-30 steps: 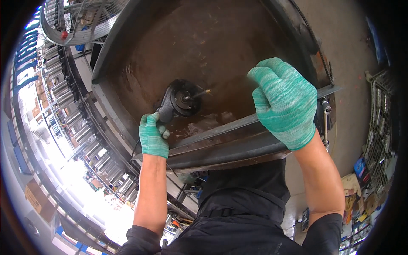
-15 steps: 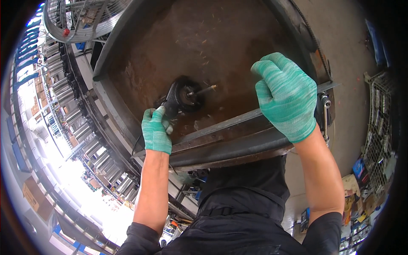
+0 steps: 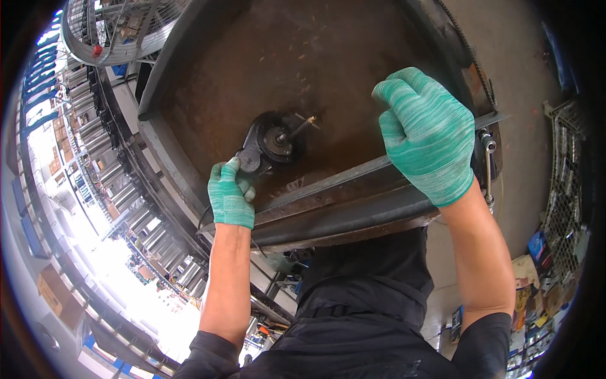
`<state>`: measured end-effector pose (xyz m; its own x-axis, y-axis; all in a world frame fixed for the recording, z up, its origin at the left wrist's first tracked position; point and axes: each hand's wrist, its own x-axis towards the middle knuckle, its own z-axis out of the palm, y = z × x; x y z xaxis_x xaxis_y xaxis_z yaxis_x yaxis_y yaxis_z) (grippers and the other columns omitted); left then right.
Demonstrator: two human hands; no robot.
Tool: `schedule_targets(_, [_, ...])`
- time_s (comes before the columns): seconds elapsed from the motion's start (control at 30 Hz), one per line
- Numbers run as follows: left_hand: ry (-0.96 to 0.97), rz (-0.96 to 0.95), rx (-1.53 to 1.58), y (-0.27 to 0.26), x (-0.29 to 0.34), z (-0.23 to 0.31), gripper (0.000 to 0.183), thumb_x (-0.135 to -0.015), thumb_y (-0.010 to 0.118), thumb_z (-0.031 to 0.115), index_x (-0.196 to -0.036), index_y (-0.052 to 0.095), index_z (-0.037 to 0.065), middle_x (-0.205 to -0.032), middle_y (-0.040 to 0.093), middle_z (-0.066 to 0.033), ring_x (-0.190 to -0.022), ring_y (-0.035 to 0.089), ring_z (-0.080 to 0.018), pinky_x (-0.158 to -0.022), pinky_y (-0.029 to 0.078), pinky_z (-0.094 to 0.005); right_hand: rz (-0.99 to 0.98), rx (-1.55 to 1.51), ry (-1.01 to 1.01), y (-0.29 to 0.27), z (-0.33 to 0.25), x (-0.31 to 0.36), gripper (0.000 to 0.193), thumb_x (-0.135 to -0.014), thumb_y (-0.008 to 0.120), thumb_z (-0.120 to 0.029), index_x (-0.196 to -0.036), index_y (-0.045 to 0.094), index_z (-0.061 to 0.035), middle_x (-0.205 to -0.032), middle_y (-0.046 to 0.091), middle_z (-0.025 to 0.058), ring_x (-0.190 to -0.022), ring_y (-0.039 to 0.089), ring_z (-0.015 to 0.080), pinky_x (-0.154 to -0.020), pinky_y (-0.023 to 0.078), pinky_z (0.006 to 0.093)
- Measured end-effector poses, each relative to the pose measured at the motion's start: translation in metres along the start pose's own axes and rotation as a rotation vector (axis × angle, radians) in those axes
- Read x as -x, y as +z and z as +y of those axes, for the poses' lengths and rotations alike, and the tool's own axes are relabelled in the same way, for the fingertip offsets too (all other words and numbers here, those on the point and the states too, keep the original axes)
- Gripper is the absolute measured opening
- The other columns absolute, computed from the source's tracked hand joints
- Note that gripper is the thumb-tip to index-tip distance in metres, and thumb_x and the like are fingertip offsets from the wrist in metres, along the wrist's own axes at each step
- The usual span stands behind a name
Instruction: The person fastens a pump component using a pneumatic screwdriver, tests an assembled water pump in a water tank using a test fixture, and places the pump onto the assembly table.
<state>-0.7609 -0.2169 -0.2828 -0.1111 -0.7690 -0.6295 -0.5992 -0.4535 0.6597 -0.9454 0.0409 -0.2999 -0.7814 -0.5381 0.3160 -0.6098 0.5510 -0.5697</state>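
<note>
My left hand (image 3: 230, 196), in a green knit glove, is closed on the near end of a black part (image 3: 252, 156). The part has a rounded lobe by my thumb and a wider round body beyond, with a metal hub at its centre. A thin rod (image 3: 297, 129) with a brass-coloured tip stands out from it toward the right. Behind it is the brown, stained bottom of a large metal tub (image 3: 353, 174). My right hand (image 3: 429, 139), gloved alike, is raised near the tub's right front corner, fingers curled. Whatever it may hold is hidden.
Small shavings lie scattered on the tub's brown surface. A chain (image 3: 470, 50) runs along its right side, and a metal fitting (image 3: 488, 148) sits at the right corner. A roller conveyor (image 3: 120, 170) lies at left. Wire mesh baskets (image 3: 562, 183) stand at far right.
The black part has turned in my left hand, so its lobe catches the light and its rod tip sits further left and up. My right hand has risen slightly.
</note>
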Motion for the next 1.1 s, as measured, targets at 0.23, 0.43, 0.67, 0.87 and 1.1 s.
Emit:
schedule_targets(0.23, [0.019,0.01,0.01,-0.003,0.003,0.002,0.008,-0.092,0.064,0.016,-0.088,0.057,0.015,-0.073,0.058,-0.0001,-0.044,0.034,-0.0083,-0.038,0.026,-0.0244,-0.004,0.0,-0.014,0.0,-0.001,0.0,0.023,-0.069,0.072,-0.007,-0.09,0.066,-0.0117,-0.087,0.063,0.0047,-0.077,0.064,0.0248,-0.062,0.055,0.0353])
schedule_targets(0.43, [-0.003,-0.025,-0.004,0.0,0.005,0.004,0.011,-0.092,0.065,0.012,-0.09,0.054,0.014,-0.074,0.055,0.0025,-0.047,0.037,-0.0063,-0.04,0.025,-0.0228,-0.002,-0.004,-0.014,0.001,0.0,0.0,0.024,-0.069,0.072,-0.007,-0.091,0.067,-0.0117,-0.088,0.064,0.0047,-0.077,0.065,0.0248,-0.062,0.055,0.0352])
schedule_targets(0.67, [-0.013,-0.028,-0.019,0.003,0.0,-0.001,0.015,-0.092,0.067,0.012,-0.092,0.053,0.014,-0.071,0.053,0.0033,-0.046,0.034,-0.0062,-0.04,0.024,-0.0229,0.0,0.001,-0.01,0.002,-0.001,0.0,0.023,-0.068,0.071,-0.006,-0.09,0.067,-0.0117,-0.088,0.064,0.0047,-0.076,0.065,0.0246,-0.062,0.055,0.0349])
schedule_targets(0.87, [-0.026,-0.048,-0.042,0.003,-0.003,-0.002,0.01,-0.093,0.065,0.013,-0.093,0.055,0.013,-0.073,0.055,0.0016,-0.045,0.035,-0.0065,-0.039,0.026,-0.0235,-0.007,-0.005,-0.011,0.003,0.001,0.001,0.024,-0.068,0.071,-0.007,-0.091,0.066,-0.0118,-0.089,0.064,0.005,-0.076,0.065,0.0248,-0.062,0.055,0.0349])
schedule_targets(1.1, [-0.023,-0.063,-0.059,0.004,-0.005,-0.001,0.006,-0.094,0.062,0.014,-0.093,0.057,0.013,-0.074,0.057,0.0003,-0.045,0.036,-0.0071,-0.038,0.027,-0.0242,-0.005,-0.008,-0.012,0.002,0.002,-0.001,0.025,-0.068,0.072,-0.007,-0.092,0.067,-0.012,-0.089,0.065,0.0048,-0.077,0.065,0.0247,-0.063,0.055,0.0352])
